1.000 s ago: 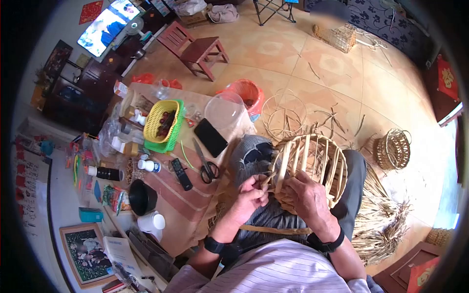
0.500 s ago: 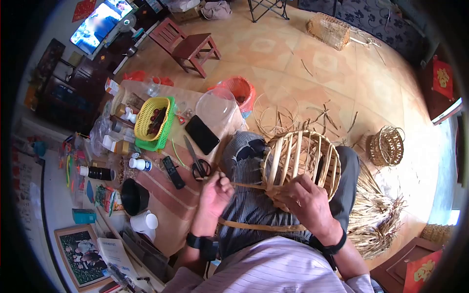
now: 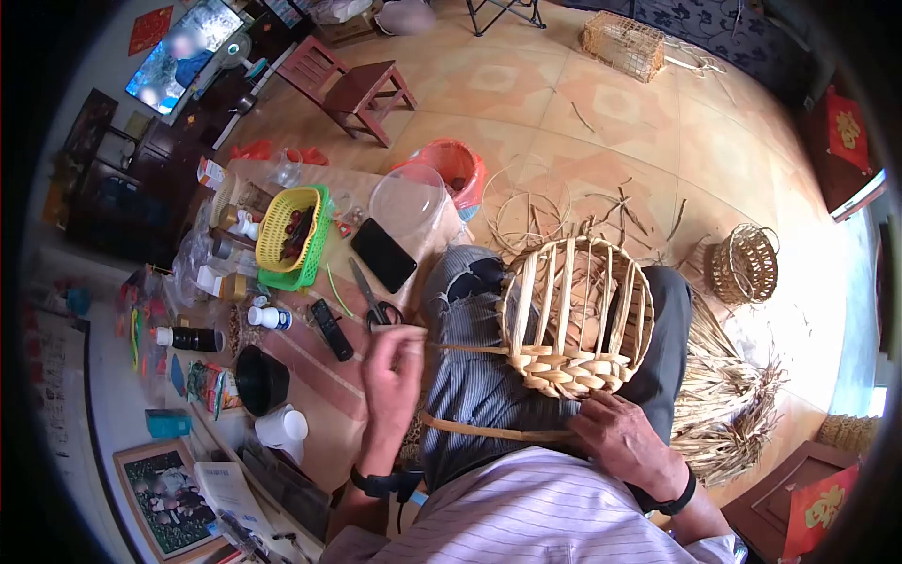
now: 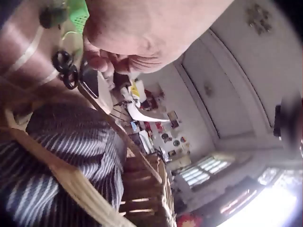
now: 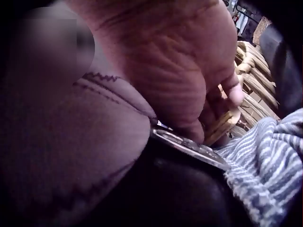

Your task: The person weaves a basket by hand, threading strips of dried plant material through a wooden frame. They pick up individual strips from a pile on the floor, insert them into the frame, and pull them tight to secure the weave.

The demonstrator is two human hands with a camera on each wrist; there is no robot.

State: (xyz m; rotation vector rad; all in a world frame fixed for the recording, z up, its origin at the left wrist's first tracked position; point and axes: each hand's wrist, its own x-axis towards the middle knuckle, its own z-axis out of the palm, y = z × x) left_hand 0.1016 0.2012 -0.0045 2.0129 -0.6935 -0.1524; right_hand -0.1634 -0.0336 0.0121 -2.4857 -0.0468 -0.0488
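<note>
A round, open-ribbed basket (image 3: 568, 376) with a braided band along its near side sits on the person's lap. The left hand (image 3: 390, 385) is left of it and pinches a thin strip (image 3: 470, 349) stretched to the basket's left edge; the left wrist view also shows this strip (image 4: 118, 132) between hand (image 4: 147, 30) and basket (image 4: 142, 189). Below the basket's near rim, the right hand (image 3: 629, 440) holds the end of a wider strip (image 3: 489, 432) lying across the lap. In the right wrist view, this hand (image 5: 175, 71) curls round a flat piece of strip (image 5: 222, 127).
Left, a cloth-covered table (image 3: 319, 395) carries scissors (image 3: 376, 301), a phone (image 3: 383, 256), a remote (image 3: 331, 329), a yellow basket (image 3: 287, 226) and bottles. Loose strips (image 3: 733, 395) and a small basket (image 3: 745, 263) are on the floor at right. A red-lined bin (image 3: 456, 174) stands beyond the table.
The right hand has left the basket's braided band and moved down to the lap strip. The left hand has moved out leftward from the basket, drawing the thin strip out straight.
</note>
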